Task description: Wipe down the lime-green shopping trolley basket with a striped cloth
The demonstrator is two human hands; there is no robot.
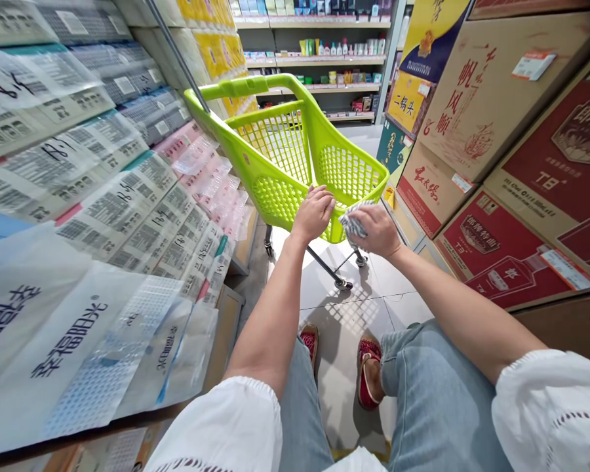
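Observation:
A bright green plastic shopping cart (279, 196) with lattice sides stands on the floor in front of me. My left hand (315, 213) is closed over the near rim of its basket, the fingertips curling to the inner side. In my right hand (377, 229) is a bunched grey-and-white striped cloth (354, 219), held at the basket's front right corner. The cloth lies against or very close to the rim; I cannot tell whether it touches. Part of the cloth is hidden under the fingers.
Plastic-wrapped tissue packs (122, 190) are stacked along the left. Cardboard cartons (472, 98) line the right side, with price tags. Shelves of small goods (324, 59) stand at the back. The cart's caster wheel (343, 284) rests on the tiled floor (347, 334) ahead of my shoes.

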